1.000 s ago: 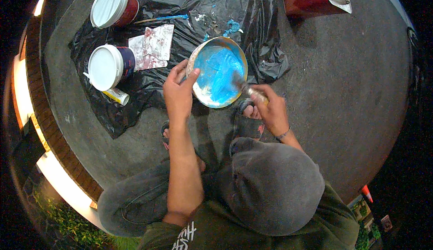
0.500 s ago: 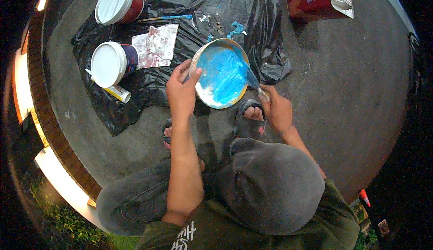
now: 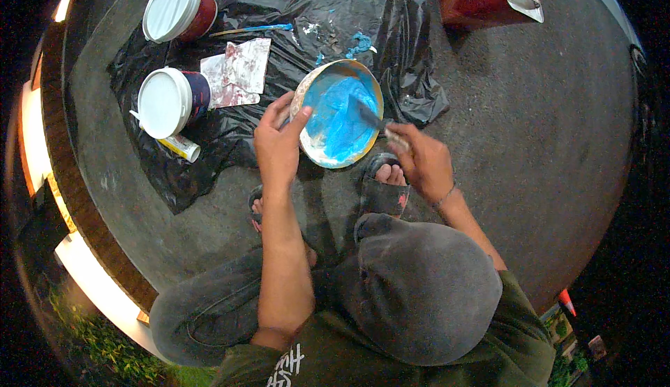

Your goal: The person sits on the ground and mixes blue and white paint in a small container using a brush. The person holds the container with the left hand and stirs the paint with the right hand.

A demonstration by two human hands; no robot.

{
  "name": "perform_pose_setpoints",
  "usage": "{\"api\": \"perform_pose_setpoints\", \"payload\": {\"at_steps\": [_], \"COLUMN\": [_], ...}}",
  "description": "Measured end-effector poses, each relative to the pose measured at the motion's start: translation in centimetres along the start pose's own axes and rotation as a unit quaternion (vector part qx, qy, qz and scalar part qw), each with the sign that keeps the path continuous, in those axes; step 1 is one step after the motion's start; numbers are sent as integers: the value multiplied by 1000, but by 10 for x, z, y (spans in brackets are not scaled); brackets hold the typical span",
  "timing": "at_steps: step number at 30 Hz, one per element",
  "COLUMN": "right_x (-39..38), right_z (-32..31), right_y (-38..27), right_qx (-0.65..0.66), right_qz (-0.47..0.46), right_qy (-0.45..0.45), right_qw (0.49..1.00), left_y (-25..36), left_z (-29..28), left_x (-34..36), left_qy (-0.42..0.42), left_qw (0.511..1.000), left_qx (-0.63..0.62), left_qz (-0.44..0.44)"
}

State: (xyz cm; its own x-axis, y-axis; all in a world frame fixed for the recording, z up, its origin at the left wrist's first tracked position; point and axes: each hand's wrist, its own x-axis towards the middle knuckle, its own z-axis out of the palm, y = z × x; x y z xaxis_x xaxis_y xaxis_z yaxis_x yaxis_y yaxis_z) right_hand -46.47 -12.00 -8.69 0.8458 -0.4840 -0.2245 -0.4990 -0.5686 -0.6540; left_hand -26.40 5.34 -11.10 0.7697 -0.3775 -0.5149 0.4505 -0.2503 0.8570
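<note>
My left hand [image 3: 279,139] grips the left rim of a round bowl [image 3: 301,101], thumb over the edge and fingers round its outside. Bright blue paste [image 3: 342,132], like thick paint, lies in it with white streaks toward the lower left. The bowl is tilted so its inside shows. In my right hand [image 3: 422,160] is the handle of a putty knife [image 3: 368,115]; its dark blade reaches over the right rim into the blue paste. The blade is slightly blurred, and part of it is hidden in the paste.
A black plastic sheet [image 3: 279,132] covers the ground ahead. On it stand two white-lidded tubs [image 3: 165,102], a yellow-and-white tube [image 3: 183,148], stained cards [image 3: 241,73], a blue-tipped stick [image 3: 255,30] and blue scraps [image 3: 359,43]. A red metal can [image 3: 474,0] stands far right.
The putty knife has moved from the bowl's right wall leftward, further into the paste. My right hand has shifted slightly left with it. My left hand keeps its hold on the bowl.
</note>
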Motion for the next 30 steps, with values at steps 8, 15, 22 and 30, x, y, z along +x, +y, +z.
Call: {"api": "perform_pose_setpoints", "payload": {"at_steps": [8, 15, 22, 30], "right_x": [10, -39, -46, 1], "right_z": [1, 23, 25, 2], "right_y": [50, 23, -10, 2], "right_qx": [-113, 2, 102, -5], "right_qz": [-24, 120, 88, 10], "right_qy": [10, -31, -48, -11], "right_qw": [993, 992, 990, 1000], "left_y": [-5, -7, -10, -6], "left_z": [1, 0, -2, -2], "left_x": [0, 2, 4, 1], "left_qy": [0, 40, 27, 5], "left_qw": [999, 999, 999, 1000], "left_qx": [-42, -20, -2, -4], "left_qz": [-2, -28, -28, -15]}}
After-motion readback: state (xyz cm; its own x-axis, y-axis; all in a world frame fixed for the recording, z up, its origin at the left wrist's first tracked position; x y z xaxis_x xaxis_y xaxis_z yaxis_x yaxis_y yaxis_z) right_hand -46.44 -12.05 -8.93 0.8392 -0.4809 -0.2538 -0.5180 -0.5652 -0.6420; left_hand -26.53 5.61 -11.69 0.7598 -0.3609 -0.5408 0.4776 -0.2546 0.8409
